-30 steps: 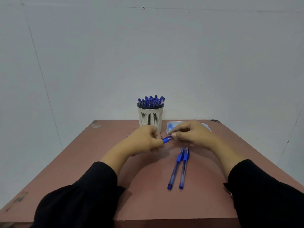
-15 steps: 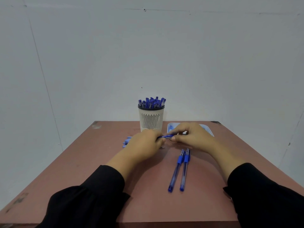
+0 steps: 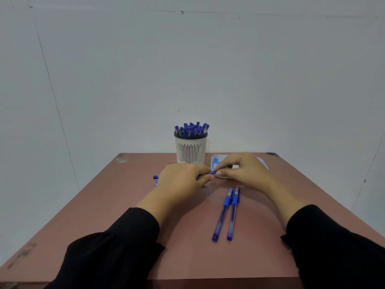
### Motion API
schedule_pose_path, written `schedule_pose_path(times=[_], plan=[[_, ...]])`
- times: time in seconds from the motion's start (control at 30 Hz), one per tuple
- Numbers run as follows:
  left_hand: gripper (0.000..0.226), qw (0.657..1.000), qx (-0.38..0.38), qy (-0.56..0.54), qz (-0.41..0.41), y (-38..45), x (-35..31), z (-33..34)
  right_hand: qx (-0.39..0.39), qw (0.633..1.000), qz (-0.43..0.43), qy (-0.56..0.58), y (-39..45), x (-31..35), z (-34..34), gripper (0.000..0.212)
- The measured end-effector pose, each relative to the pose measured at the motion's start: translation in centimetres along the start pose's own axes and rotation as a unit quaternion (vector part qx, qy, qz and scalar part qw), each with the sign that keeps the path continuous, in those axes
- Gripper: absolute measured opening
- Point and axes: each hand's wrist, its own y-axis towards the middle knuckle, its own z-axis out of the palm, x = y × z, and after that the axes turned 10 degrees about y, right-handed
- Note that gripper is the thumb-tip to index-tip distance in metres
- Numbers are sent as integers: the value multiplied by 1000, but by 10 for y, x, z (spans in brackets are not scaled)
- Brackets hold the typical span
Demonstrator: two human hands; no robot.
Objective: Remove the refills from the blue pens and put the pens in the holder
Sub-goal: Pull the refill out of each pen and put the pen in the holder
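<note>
Only one view here, the head cam. Dead centre of the frame, the left hand (image 3: 183,180) was curled round a blue pen (image 3: 209,173), holding the barrel steady, while the right hand (image 3: 241,170) pinched the tip end, probably so it could unscrew it or tug the refill out. Most of that pen was buried in the fists, so I couldn't tell how far along it was.

Just above them stood the holder (image 3: 191,150), already packed with pens and close enough to drop the next one in easily. A white tray (image 3: 263,163) sat right of it, half hidden behind the right hand, I'd guess for the refills. Two more pens (image 3: 227,213) lay side by side lower right of centre, looking like they were queued up. Some small blue bits (image 3: 155,180) poked out left of the left hand, too hidden to identify.
</note>
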Motion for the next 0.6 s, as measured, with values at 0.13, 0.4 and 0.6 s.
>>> schedule_pose_path(times=[0.13,0.4,0.6], plan=[[31,1000,22,1,-12,1,2,-2,-7,1000,-9,-9,0,0,-1,26],[41,994,16,-15,-109,4,18,4,-5,983,75,-165,8,-22,-13,18],[28,991,11,-71,-113,5,18,7,26,955,97,-280,9,-26,-9,12]])
